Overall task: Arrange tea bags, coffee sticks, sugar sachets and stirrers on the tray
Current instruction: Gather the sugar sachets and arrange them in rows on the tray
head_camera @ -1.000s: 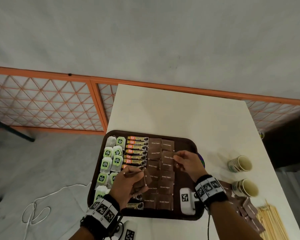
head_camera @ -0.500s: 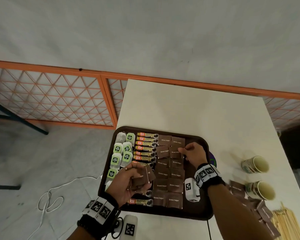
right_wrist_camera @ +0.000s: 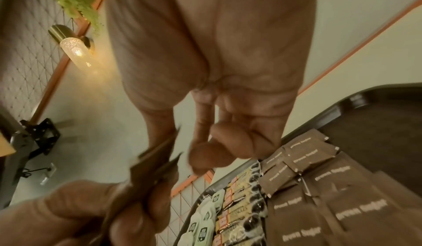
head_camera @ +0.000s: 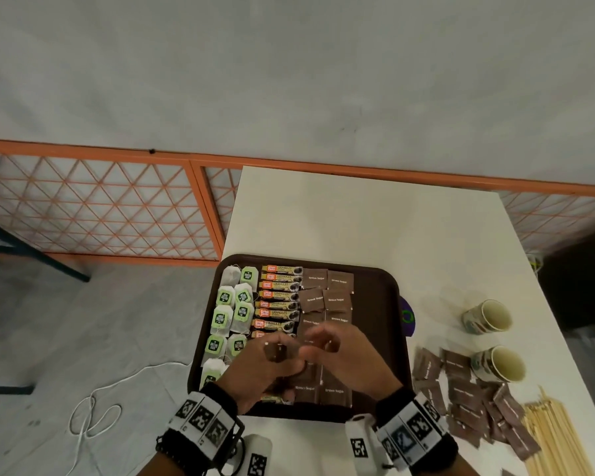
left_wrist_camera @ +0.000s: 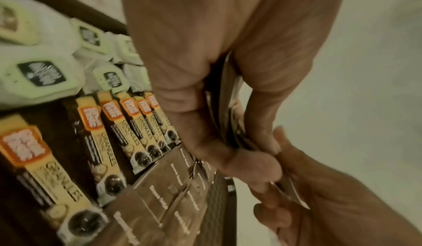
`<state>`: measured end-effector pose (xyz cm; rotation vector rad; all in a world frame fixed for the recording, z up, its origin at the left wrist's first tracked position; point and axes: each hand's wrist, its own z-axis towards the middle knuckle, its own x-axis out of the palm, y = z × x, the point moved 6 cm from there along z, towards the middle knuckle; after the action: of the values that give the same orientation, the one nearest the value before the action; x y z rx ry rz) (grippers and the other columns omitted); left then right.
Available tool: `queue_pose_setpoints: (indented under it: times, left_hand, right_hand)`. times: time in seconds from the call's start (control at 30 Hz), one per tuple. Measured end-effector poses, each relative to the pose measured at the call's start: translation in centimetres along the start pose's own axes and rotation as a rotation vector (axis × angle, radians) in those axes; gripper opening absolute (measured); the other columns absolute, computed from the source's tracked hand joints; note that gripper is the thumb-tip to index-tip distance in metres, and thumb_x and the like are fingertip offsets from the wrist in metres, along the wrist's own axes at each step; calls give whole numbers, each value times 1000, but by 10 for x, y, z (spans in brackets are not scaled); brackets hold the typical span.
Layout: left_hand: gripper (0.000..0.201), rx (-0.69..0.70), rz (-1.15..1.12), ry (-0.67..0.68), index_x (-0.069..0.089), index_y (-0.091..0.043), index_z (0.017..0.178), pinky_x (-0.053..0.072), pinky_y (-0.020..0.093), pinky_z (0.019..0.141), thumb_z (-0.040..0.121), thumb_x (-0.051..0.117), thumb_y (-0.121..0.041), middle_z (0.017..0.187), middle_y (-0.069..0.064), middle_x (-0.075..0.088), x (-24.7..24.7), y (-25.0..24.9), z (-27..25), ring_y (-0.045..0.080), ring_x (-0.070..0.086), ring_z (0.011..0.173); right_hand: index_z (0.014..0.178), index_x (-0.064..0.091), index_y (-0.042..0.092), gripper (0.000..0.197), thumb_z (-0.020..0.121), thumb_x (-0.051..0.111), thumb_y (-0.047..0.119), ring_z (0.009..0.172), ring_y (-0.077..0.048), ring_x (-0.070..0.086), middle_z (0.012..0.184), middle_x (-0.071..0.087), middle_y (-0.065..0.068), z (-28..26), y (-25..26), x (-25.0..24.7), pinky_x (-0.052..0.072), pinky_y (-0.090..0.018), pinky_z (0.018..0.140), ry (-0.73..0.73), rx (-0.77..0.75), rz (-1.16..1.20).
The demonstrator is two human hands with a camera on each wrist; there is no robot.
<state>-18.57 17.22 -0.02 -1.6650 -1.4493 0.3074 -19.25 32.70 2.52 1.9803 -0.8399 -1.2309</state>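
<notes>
Sachets (head_camera: 327, 292) fill the tray (head_camera: 378, 304) middle, beside sticks (head_camera: 279, 297) and tea bags (head_camera: 232, 304); its right strip lies bare. Left hand (head_camera: 265, 369) fingers grip a sachet stack; right hand (head_camera: 344, 359) fingers pinch its edge.

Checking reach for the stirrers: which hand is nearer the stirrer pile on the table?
Right. The right hand is over the tray, on the side toward the stirrers at the table's near right corner. The left hand is further left, holding sugar sachets.
</notes>
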Motion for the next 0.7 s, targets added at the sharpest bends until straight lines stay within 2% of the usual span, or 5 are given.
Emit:
queue_pose_setpoints:
  times: [0.17, 0.33, 0.4, 0.53, 0.7]
  left_hand:
    - [24, 9, 99, -68, 64, -1, 99, 53, 29, 48, 80, 78, -11, 92, 21, 73, 4, 7, 0, 31, 70, 73]
    - [22, 30, 34, -41, 66, -3, 103, 57, 36, 57, 82, 74, -2, 93, 22, 72, 9, 9, 3, 39, 70, 82]
    - [22, 47, 19, -62, 67, -3, 104, 59, 38, 61, 84, 71, 3, 92, 18, 73, 7, 8, 2, 38, 71, 83]
    - [24, 54, 27, -126, 65, -2, 106, 60, 38, 60, 83, 70, 5, 94, 20, 72, 0, 9, 2, 35, 72, 78]
    - [20, 44, -18, -275, 64, 1, 103, 60, 40, 59, 85, 65, 10, 100, 26, 70, -25, 20, 2, 39, 71, 75]
  right_hand:
    - [82, 77, 19, 13, 85, 73, 32, 71, -11, 66, 76, 72, 2, -11, -20, -2, 52, -25, 69, -125, 55, 133]
    - [82, 76, 17, 21, 92, 66, 33, 64, -20, 60, 75, 71, -12, -24, -34, 3, 47, -31, 61, -260, 203, 433]
    - [85, 76, 18, 22, 93, 64, 34, 59, -18, 54, 69, 66, -12, -28, -36, 2, 43, -27, 54, -279, 222, 512]
    - [88, 75, 10, 15, 91, 68, 23, 53, -5, 56, 64, 67, -1, -29, -34, 10, 43, -14, 52, -152, 211, 391]
    - [82, 73, 3, 16, 89, 71, 17, 57, -14, 55, 63, 65, -7, 4, -65, -1, 44, -29, 57, -250, 322, 372]
